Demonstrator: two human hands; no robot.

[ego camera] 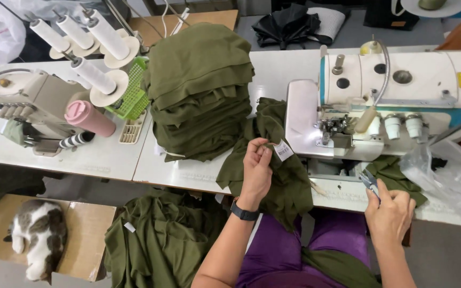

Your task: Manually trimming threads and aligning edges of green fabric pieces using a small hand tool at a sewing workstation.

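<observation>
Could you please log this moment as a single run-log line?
left hand: pinches olive garment by white label | right hand: holds small snips | place: sewing machine table | fabric stack at left

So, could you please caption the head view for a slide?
Left hand pinches olive fabric by its white tag; right hand holds small snips beside sewing machine.

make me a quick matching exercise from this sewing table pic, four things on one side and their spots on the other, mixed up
Things:
1 white tag
2 snips
3 cat
4 pink tumbler

Places:
a in the right hand
b on the floor by a board, lower left
c on the green cloth that the left hand holds
d on the table beside the beige machine

Pairs: 1-c, 2-a, 3-b, 4-d
</observation>
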